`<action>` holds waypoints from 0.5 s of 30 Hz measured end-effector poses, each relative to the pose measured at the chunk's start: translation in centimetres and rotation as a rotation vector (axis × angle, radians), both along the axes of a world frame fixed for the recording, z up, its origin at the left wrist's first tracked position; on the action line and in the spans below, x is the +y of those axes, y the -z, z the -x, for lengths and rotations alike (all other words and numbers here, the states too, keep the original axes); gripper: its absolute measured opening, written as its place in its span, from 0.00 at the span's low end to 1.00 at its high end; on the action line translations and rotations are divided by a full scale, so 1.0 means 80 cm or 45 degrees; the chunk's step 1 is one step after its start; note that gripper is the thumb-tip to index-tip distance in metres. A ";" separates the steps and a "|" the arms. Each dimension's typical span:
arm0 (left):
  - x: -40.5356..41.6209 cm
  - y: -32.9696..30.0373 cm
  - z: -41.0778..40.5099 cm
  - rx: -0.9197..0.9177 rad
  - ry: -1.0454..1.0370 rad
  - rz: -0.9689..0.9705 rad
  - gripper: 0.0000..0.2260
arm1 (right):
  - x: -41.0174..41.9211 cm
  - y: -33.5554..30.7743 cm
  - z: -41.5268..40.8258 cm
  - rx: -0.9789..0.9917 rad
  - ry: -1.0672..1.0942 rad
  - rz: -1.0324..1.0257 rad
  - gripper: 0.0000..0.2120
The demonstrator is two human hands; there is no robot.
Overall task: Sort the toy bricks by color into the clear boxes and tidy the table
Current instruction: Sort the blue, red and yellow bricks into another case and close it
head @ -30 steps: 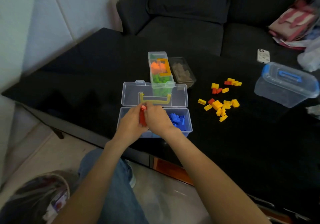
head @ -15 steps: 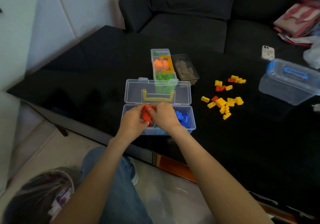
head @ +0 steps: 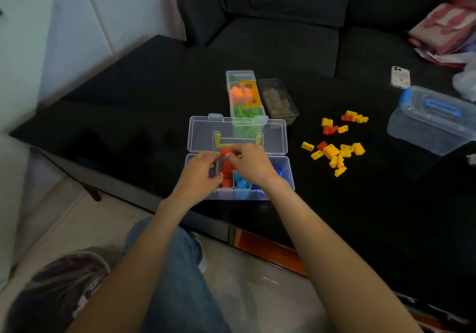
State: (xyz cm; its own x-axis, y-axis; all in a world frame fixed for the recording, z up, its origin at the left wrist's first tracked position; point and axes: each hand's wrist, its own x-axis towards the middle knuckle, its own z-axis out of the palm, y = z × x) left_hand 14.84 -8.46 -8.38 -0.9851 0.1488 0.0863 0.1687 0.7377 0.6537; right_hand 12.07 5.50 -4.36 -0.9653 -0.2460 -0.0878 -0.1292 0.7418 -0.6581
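Note:
A clear divided box (head: 288,164) stands open at the table's near edge, its lid (head: 203,134) tipped back. Red bricks (head: 227,171) lie in a middle compartment and blue bricks (head: 243,184) to their right. Both hands hover over the box. My left hand (head: 201,175) and my right hand (head: 251,162) pinch a small red brick cluster (head: 226,151) between their fingertips above the red compartment. Loose yellow and red bricks (head: 333,150) are scattered on the black table (head: 128,106) to the right.
Behind the open box stands a closed clear box with orange and green bricks (head: 244,95), next to a box of brown bricks (head: 278,99). A blue-handled tub (head: 430,121) and a phone (head: 400,76) sit at right. A dark sofa (head: 283,23) lies beyond.
Both hands, holding the red cluster, have worked it over the red compartment; the cluster that stood upright a second ago now looks shorter, with more red showing in the compartment. The camera shifted slightly.

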 end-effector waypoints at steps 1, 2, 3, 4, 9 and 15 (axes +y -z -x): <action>-0.002 0.003 0.001 0.002 -0.018 0.049 0.18 | -0.001 0.000 -0.002 0.017 0.011 0.020 0.12; -0.004 0.006 0.002 -0.014 -0.035 0.079 0.18 | 0.000 0.002 -0.005 0.046 0.015 0.023 0.12; -0.005 0.008 0.003 -0.032 -0.048 0.074 0.18 | -0.002 0.005 -0.009 0.078 0.004 -0.005 0.12; -0.007 0.008 0.003 -0.038 -0.060 0.049 0.18 | -0.006 0.008 -0.013 0.116 -0.010 -0.062 0.12; -0.007 0.007 -0.005 -0.024 -0.117 -0.146 0.24 | -0.030 0.015 -0.022 0.276 0.088 -0.411 0.12; -0.005 0.008 -0.007 0.072 -0.083 -0.104 0.15 | -0.027 0.013 -0.024 0.215 0.029 -0.364 0.14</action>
State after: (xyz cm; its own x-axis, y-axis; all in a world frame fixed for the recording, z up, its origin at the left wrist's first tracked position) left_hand 15.36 -8.89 -9.04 -0.9857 0.0746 0.1508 0.1600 0.6932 0.7027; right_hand 13.97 3.30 -5.39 -0.9770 -0.2127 0.0113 -0.1999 0.8973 -0.3935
